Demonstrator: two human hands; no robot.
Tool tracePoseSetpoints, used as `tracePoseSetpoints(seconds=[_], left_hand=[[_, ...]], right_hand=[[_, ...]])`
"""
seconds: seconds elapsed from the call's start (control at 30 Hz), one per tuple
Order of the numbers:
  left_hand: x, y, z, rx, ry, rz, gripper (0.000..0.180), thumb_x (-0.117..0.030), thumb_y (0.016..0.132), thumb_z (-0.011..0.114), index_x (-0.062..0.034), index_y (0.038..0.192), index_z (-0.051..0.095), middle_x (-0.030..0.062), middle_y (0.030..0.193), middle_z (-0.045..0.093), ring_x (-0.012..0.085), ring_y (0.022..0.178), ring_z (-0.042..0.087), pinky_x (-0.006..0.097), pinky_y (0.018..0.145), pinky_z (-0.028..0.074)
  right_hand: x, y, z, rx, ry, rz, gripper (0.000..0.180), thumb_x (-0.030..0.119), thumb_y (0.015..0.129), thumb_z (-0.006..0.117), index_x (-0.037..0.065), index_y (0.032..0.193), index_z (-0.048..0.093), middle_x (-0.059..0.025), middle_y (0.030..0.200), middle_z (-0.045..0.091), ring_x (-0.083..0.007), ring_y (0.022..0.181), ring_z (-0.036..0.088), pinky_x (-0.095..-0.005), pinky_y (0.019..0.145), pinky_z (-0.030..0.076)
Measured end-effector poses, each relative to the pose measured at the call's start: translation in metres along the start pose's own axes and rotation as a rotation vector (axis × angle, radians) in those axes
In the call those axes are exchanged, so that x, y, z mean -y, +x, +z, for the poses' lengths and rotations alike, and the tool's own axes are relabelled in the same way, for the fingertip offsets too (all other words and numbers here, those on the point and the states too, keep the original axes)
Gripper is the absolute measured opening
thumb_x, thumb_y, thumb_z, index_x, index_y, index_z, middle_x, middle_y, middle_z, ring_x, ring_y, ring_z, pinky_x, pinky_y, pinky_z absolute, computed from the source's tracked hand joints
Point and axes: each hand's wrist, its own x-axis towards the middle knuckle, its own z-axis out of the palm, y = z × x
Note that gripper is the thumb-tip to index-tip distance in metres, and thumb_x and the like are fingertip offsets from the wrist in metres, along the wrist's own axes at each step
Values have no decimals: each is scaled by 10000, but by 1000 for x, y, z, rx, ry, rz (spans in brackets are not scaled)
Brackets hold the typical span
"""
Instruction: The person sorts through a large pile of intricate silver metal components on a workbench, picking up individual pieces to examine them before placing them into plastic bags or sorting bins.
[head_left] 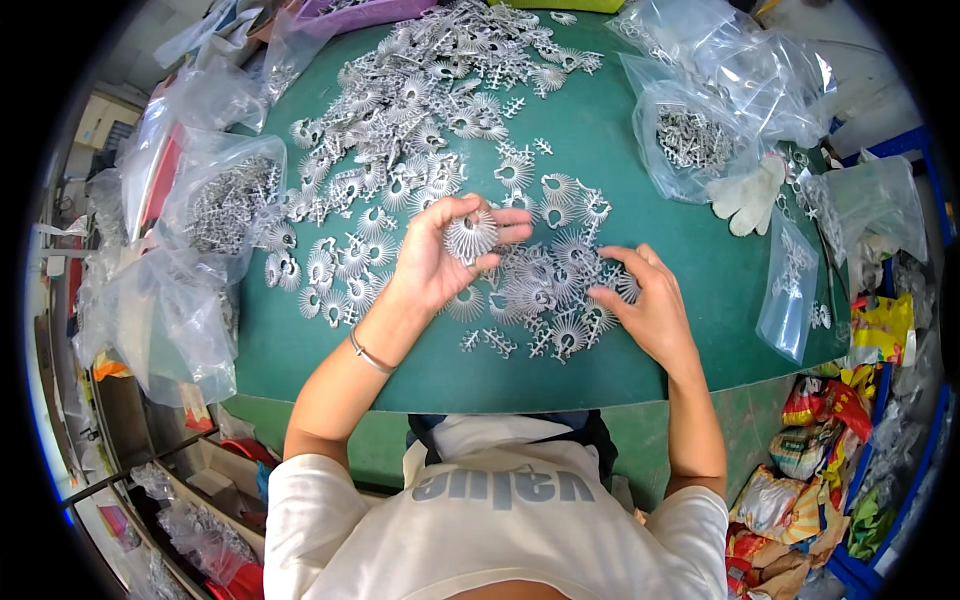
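Note:
My left hand [435, 250] is raised above the middle of the table, palm up. Its fingers and thumb hold a silver fan-shaped metal piece [471, 237] with fine radiating ribs. My right hand [652, 310] is at the right side of a small pile of fan-shaped pieces [540, 280], thumb and forefinger apart. Silver pieces lie between and beside those fingertips; whether the fingers touch them I cannot tell. Small branched metal pieces [498, 343] lie at the pile's near edge. More fan-shaped pieces [350, 265] are scattered to the left of my left hand.
A large heap of silver pieces [410, 90] covers the far part of the green table [300, 370]. Plastic bags of metal parts stand at the left [235, 205] and far right [693, 140]. A white glove [748, 195] and a clear bag [787, 290] lie at the right.

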Motion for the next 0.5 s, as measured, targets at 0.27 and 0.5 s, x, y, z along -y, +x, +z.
tracePoseSetpoints(seconds=[0.27,0.5], left_hand=[[-19,21,4,-37,971,178,303,-13,832,470,-13,1134,489,103,853,599,129,670,576,250,534,470],[-12,42,5,-115,1891,547,282,-133,782,645,-53,1043,575,142,1002,570,295,907,565,380,777,447]], right_hand=[[11,33,4,109,-264,-313,292,143,734,698,29,991,616,-103,880,476,-298,740,541,-406,655,449],[23,43,-11,282,-268,-123,348,100,696,714,36,1017,596,-113,999,494,-339,868,575,-445,700,456]])
